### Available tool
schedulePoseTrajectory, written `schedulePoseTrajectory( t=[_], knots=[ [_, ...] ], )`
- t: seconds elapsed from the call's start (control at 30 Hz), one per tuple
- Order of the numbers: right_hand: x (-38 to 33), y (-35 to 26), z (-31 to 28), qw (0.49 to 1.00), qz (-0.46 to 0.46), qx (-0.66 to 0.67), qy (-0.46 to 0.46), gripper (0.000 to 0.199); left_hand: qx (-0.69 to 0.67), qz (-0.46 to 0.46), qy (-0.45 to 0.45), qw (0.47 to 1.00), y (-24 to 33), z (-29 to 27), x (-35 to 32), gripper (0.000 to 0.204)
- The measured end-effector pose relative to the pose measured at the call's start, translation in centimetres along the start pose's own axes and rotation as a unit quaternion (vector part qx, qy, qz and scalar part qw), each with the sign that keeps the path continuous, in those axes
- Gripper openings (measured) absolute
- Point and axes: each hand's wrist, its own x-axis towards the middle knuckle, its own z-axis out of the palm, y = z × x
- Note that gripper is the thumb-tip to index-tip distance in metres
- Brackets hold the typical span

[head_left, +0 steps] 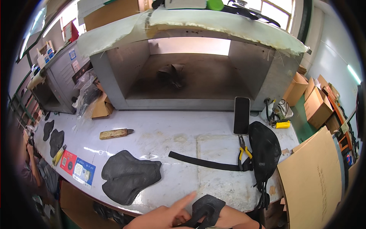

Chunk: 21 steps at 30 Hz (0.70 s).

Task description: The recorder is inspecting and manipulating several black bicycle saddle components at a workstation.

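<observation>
At the frame's lower middle, a small black piece [215,203] is being handled between the left hand [162,217] and the right hand [230,216], set close together, their exact grip being partly hidden. Work on it is apparently being caught unfinished, a larger black piece [131,177] left of centre being left unheld. Pliers [243,145], a strap [209,163] and a mesh bag [265,149] are being kept right of centre, the bag's cords [263,195] being judged the likeliest snag

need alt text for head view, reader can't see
A person's left hand, index finger extended, and right hand are at a black piece near the edge of a pale worktable. A saddle-shaped black pad lies left of centre; a black strap, pliers, a phone and a black bag are to its right. Behind stands an open-fronted grey box.
</observation>
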Motion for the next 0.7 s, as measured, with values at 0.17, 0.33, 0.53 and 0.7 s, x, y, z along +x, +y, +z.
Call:
schedulePoseTrajectory(
  t=[0.17, 0.33, 0.53, 0.7],
  knots=[
    [0.9, 3.1, -1.5, 0.898, -0.153, 0.407, 0.066, 0.02, 0.149, 0.128, 0.058, 0.979, -0.3, 0.1, -0.7, 0.079],
    [-0.4, 4.2, -2.0, 0.974, -0.077, 0.194, 0.089, 0.018, 0.136, 0.127, 0.051, 0.981, 0.0, 0.3, 0.1, 0.058],
    [-0.7, 6.2, -2.4, 0.978, -0.039, 0.094, 0.185, 0.016, 0.109, 0.067, 0.042, 0.991, 0.8, 0.4, 0.3, 0.046],
    [-0.2, 6.6, -2.7, 0.975, -0.08, 0.175, 0.112, 0.015, 0.136, 0.085, 0.034, 0.986, 0.4, 0.6, 0.1, 0.04]
  ],
)
